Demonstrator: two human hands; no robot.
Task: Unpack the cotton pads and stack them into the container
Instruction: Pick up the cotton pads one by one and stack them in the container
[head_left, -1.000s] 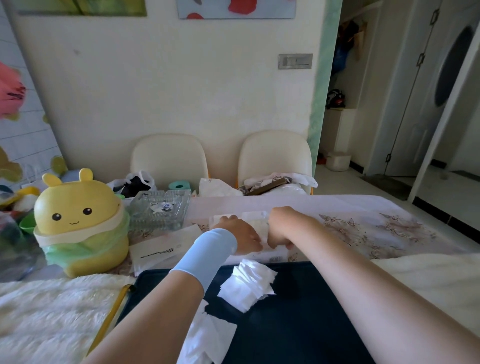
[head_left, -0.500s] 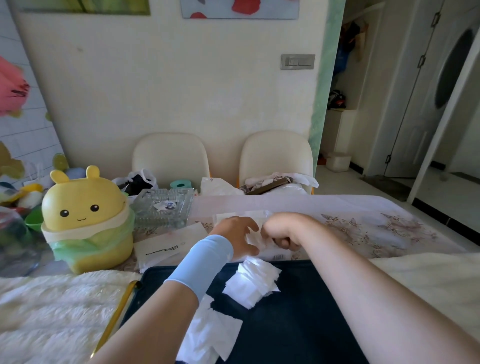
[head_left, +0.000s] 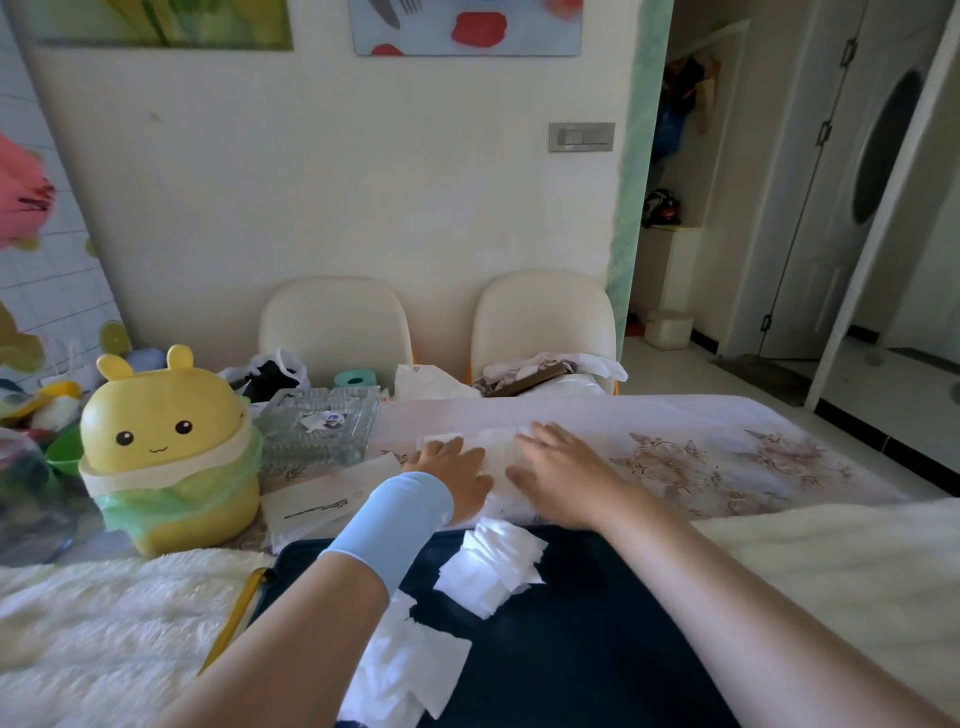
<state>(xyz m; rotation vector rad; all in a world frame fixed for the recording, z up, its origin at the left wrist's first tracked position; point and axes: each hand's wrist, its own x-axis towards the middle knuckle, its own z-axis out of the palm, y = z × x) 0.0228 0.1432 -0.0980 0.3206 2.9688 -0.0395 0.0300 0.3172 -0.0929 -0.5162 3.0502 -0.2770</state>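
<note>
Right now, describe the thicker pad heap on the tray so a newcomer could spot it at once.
Find the dark tray in the foreground. Near its far rim lies a fanned heap of white pads. Unlike the flatter sheets beside the left forearm, it is thick and layered.

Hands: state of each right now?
Left hand: open, fingers straight, resting on the pack.
Right hand: open, fingers spread at the pack; motion-blurred.
</note>
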